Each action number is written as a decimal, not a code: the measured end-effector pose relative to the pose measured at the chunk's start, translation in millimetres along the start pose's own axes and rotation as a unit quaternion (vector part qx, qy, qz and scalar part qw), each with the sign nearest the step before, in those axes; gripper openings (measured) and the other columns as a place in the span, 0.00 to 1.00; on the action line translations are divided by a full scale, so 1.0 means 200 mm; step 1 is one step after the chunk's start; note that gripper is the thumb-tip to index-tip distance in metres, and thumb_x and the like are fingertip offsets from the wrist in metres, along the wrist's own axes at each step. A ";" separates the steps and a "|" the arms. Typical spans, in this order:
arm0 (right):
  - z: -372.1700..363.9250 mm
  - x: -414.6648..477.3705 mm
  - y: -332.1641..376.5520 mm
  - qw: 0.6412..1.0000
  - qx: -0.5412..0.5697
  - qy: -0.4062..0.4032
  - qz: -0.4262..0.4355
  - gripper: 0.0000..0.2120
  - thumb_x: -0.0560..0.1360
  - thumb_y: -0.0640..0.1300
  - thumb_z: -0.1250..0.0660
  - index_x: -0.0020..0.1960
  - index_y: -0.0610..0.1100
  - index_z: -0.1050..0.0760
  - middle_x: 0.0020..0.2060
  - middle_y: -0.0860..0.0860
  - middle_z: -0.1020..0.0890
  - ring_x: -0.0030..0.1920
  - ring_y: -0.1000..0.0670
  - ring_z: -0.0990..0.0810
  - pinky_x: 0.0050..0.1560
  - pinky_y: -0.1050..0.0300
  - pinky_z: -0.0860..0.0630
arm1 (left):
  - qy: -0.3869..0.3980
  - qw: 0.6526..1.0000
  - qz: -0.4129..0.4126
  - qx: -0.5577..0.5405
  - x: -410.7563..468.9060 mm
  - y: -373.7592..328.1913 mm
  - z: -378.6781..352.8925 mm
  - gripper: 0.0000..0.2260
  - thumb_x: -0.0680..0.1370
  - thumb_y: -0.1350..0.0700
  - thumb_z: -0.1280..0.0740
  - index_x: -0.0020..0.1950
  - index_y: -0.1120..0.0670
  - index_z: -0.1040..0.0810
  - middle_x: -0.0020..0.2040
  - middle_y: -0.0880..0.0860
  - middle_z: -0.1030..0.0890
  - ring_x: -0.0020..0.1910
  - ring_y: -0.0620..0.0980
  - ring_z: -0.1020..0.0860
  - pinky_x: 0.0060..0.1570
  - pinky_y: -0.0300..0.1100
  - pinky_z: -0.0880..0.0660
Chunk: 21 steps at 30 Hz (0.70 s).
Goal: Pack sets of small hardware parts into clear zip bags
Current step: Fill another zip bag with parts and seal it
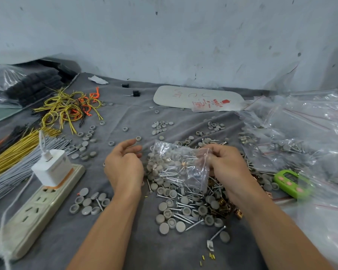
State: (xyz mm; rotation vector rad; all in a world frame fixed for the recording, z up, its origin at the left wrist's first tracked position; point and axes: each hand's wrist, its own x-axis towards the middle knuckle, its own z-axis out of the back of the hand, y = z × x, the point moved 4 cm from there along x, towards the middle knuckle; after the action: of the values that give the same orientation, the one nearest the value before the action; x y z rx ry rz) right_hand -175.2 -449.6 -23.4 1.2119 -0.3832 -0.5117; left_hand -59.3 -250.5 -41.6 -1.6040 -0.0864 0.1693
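A small clear zip bag [180, 166] with screws and grey caps inside hangs over the middle of the table. My right hand [225, 164] pinches its right edge near the red zip line. My left hand [124, 164] is just left of the bag, fingers loosely curled, and whether it holds any part is hidden. Below the bag lies a heap of grey round caps [176, 207], silver screws [185, 215] and brass clips [226, 206] on the grey cloth [133, 236].
A power strip [33, 209] with a white charger [51, 167] lies at the left. Bundles of yellow and grey wires [12, 156] sit further left. Packed clear bags [300, 137] pile at the right beside a green timer [292, 183]. A white card [197, 97] lies at the back.
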 end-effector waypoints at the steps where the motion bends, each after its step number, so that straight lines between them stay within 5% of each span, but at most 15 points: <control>1: 0.00 0.00 0.00 1.000 -0.002 -0.005 -0.001 0.24 0.82 0.35 0.38 0.42 0.59 0.15 0.40 0.57 0.13 0.44 0.55 0.15 0.52 0.47 0.16 | 0.005 1.000 0.006 -0.009 0.00 0.00 0.00 0.24 0.70 0.72 0.44 0.46 0.47 0.17 0.38 0.44 0.14 0.38 0.44 0.16 0.39 0.38 0.22; 3: 0.00 0.00 0.00 1.000 -0.003 -0.006 -0.009 0.23 0.83 0.36 0.39 0.40 0.58 0.16 0.39 0.53 0.13 0.45 0.49 0.14 0.52 0.46 0.16 | 0.010 0.999 0.016 -0.028 0.01 0.01 -0.01 0.23 0.72 0.73 0.44 0.47 0.49 0.16 0.38 0.47 0.13 0.37 0.47 0.16 0.39 0.43 0.21; 7: -0.03 -0.02 0.00 0.992 0.105 0.032 -0.060 0.25 0.80 0.28 0.41 0.33 0.50 0.18 0.38 0.51 0.13 0.38 0.49 0.13 0.46 0.44 0.14 | 0.000 0.996 0.022 -0.082 0.01 0.00 0.00 0.19 0.77 0.71 0.41 0.47 0.51 0.16 0.38 0.49 0.13 0.38 0.47 0.15 0.36 0.36 0.21; 11: -0.04 -0.03 0.01 0.932 0.327 0.053 -0.145 0.12 0.76 0.22 0.40 0.51 0.33 0.22 0.40 0.41 0.12 0.43 0.40 0.12 0.39 0.47 0.15 | 0.013 0.992 0.025 -0.123 0.01 -0.01 -0.01 0.16 0.77 0.70 0.38 0.49 0.54 0.15 0.40 0.51 0.13 0.41 0.48 0.15 0.45 0.40 0.18; 13: -0.05 -0.03 0.02 0.907 0.383 0.076 -0.156 0.14 0.75 0.22 0.41 0.56 0.33 0.24 0.45 0.36 0.13 0.47 0.35 0.12 0.42 0.43 0.14 | 0.024 0.990 0.026 -0.135 0.01 -0.01 -0.02 0.15 0.77 0.71 0.38 0.49 0.55 0.15 0.39 0.51 0.13 0.41 0.48 0.15 0.44 0.38 0.18; 18: -0.05 -0.04 0.03 0.887 0.422 0.107 -0.150 0.24 0.65 0.24 0.37 0.60 0.35 0.27 0.49 0.33 0.14 0.50 0.32 0.14 0.42 0.41 0.15 | 0.058 0.988 0.019 -0.145 0.00 -0.01 -0.05 0.15 0.76 0.71 0.36 0.51 0.56 0.15 0.41 0.52 0.13 0.44 0.50 0.14 0.46 0.40 0.20; 21: -0.05 -0.03 0.03 0.885 0.425 0.127 -0.141 0.17 0.67 0.27 0.36 0.55 0.29 0.23 0.53 0.31 0.16 0.51 0.32 0.14 0.44 0.41 0.15 | 0.088 0.984 0.012 -0.154 -0.02 -0.02 -0.06 0.14 0.73 0.70 0.35 0.50 0.56 0.14 0.43 0.53 0.12 0.47 0.54 0.14 0.48 0.42 0.19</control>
State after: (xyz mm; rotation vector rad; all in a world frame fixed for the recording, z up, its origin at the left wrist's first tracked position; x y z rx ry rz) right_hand -174.7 -437.1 -21.1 2.1883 -0.1994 -0.4271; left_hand -60.1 -263.7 -37.5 -1.9218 0.0461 0.0325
